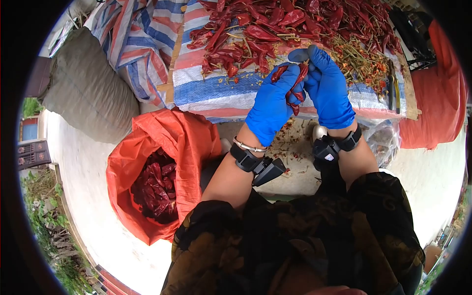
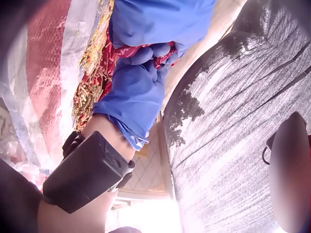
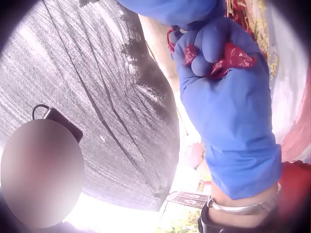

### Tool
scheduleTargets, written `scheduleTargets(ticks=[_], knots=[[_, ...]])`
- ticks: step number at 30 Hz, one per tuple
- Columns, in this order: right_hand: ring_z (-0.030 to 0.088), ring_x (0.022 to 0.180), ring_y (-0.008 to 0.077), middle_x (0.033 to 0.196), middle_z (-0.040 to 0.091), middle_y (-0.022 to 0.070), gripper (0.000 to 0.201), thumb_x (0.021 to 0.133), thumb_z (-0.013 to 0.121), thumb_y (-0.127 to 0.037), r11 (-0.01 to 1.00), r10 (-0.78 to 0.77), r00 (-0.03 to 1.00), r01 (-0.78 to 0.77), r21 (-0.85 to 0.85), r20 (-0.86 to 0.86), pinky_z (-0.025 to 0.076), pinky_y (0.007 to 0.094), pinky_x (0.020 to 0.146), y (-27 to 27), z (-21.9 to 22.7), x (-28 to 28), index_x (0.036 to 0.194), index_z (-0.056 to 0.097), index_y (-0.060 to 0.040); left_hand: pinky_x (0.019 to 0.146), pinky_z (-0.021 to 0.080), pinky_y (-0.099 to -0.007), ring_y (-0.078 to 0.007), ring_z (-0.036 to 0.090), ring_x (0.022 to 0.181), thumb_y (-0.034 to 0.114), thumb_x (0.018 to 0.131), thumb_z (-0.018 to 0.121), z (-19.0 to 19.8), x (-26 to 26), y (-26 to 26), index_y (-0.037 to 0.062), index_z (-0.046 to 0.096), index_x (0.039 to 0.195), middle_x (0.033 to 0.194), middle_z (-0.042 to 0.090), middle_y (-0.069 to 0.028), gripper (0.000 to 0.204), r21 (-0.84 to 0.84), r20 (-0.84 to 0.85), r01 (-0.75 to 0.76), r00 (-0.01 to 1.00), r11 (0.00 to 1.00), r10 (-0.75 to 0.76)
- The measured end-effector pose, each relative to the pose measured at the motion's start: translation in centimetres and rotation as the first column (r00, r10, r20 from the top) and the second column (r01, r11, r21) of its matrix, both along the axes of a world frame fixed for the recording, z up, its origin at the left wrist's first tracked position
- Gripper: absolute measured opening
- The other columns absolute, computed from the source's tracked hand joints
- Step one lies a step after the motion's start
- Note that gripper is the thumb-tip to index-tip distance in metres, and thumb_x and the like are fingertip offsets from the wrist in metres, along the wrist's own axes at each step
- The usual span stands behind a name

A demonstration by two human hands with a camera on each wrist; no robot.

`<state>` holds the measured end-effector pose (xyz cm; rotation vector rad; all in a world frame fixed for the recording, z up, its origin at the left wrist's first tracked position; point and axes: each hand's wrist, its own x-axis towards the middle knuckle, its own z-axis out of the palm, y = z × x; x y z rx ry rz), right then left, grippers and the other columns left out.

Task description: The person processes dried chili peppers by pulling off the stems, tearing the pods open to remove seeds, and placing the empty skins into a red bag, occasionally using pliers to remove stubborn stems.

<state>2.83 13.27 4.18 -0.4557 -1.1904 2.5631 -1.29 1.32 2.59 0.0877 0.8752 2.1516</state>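
Both hands wear blue gloves and meet in front of the table's near edge. My left hand [image 1: 275, 101] grips several dried red chili peppers [image 1: 297, 88], their wrinkled red skins poking out between the curled fingers. In the right wrist view, red pepper pieces [image 3: 238, 57] show between the left hand's [image 3: 228, 102] fingers. Close against it, my right hand [image 1: 327, 88] pinches the upper end of one chili with thumb and fingertips. The left wrist view shows the right hand [image 2: 136, 92] with its fingers bent, right at the peppers.
A heap of dried chilies [image 1: 295, 19] covers the striped sheet [image 1: 216, 93] on the table, with a pile of stems [image 1: 361, 64] at its right. An open red sack [image 1: 118, 167] holding chilies stands at left. A full grey sack [image 1: 88, 83] leans behind it.
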Motion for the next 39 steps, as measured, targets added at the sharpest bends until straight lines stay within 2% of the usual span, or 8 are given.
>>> scheduleTargets(ticks=[16,21,23,24,30,32,37,39], knots=[[0.058,0.086,0.0141,0.094,0.062,0.0107,0.024,0.089,0.047,-0.022,0.987,0.040,0.996,-0.027,0.160,-0.079,0.046,0.0239,0.075,1.1,0.6,0.2,0.094,0.058,-0.0017,0.046,0.037,-0.0214,-0.0087,0.048,0.054,0.026,0.084,0.059,-0.8,0.4,0.9,0.0057,0.059,0.095,0.072,0.057,-0.0020,0.024,0.035,-0.014,0.053,0.999,0.998,-0.052],[0.043,0.058,0.0061,0.083,0.061,0.0073,0.021,0.089,0.049,-0.019,0.992,-0.045,0.945,0.004,-0.128,-0.323,0.035,0.0190,0.050,8.5,-2.1,-0.2,0.092,0.057,-0.0003,0.055,0.040,-0.0279,-0.0131,0.046,0.059,0.022,0.084,0.059,-0.1,0.8,-0.1,0.0044,0.053,0.099,0.074,0.054,-0.0046,0.024,0.001,0.058,0.079,0.995,0.997,-0.079],[0.032,0.052,0.0030,0.075,0.057,0.0012,0.024,0.088,0.052,-0.020,0.938,-0.280,0.868,0.338,0.076,-0.410,0.028,0.0178,0.046,14.5,-0.1,2.1,0.098,0.059,0.0009,0.055,0.038,-0.0278,-0.0132,0.045,0.058,0.022,0.084,0.059,-0.9,1.2,-1.2,0.0060,0.052,0.100,0.075,0.054,-0.0053,0.024,0.035,0.020,0.078,0.997,0.996,-0.079],[0.028,0.052,0.0017,0.075,0.057,-0.0003,0.023,0.088,0.053,-0.019,0.751,-0.532,0.758,0.628,0.204,-0.378,0.028,0.0168,0.047,13.5,1.0,2.3,0.097,0.061,0.0008,0.055,0.038,-0.0278,-0.0132,0.045,0.058,0.022,0.084,0.059,-1.0,0.8,-1.4,0.0060,0.052,0.100,0.075,0.054,-0.0053,0.024,0.033,0.021,0.079,0.997,0.996,-0.079],[0.057,0.079,0.0131,0.100,0.061,0.0087,0.028,0.083,0.058,-0.024,0.181,-0.551,0.727,0.583,0.792,-0.409,0.044,0.0267,0.075,15.3,0.7,2.9,0.102,0.061,-0.0042,0.056,0.034,-0.0277,-0.0099,0.041,0.062,0.028,0.082,0.061,0.0,-0.1,-1.2,0.0090,0.054,0.093,0.074,0.049,0.0007,0.023,0.152,0.110,-0.088,0.991,0.984,0.072],[0.051,0.108,0.0306,0.121,0.049,0.0182,0.046,0.074,0.065,-0.035,-0.504,-0.699,0.657,-0.172,0.846,-0.283,0.038,0.0405,0.091,15.8,0.4,3.6,0.115,0.056,-0.0155,0.056,0.035,-0.0278,-0.0104,0.042,0.062,0.026,0.081,0.062,-0.8,-1.2,-1.6,0.0094,0.054,0.090,0.072,0.049,0.0008,0.021,0.152,0.147,-0.157,0.980,0.976,0.135],[0.039,0.116,0.0376,0.126,0.043,0.0204,0.051,0.074,0.064,-0.035,-0.631,-0.555,0.739,-0.076,0.772,-0.381,0.031,0.0446,0.095,12.2,0.3,1.3,0.121,0.050,-0.0235,0.063,0.042,-0.0320,-0.0139,0.048,0.062,0.014,0.080,0.060,-2.0,-4.1,-3.3,0.0098,0.051,0.073,0.063,0.047,0.0021,0.012,0.042,0.339,-0.458,0.843,0.888,0.419],[0.043,0.114,0.0324,0.120,0.049,0.0173,0.041,0.077,0.062,-0.027,-0.372,-0.317,0.907,0.149,0.916,-0.276,0.033,0.0409,0.095,9.1,-0.3,-0.4,0.117,0.054,-0.0211,0.066,0.044,-0.0342,-0.0151,0.050,0.063,0.014,0.079,0.062,-1.6,-4.1,-3.4,0.0103,0.052,0.074,0.064,0.048,0.0014,0.012,0.067,0.357,-0.487,0.827,0.871,0.435]])
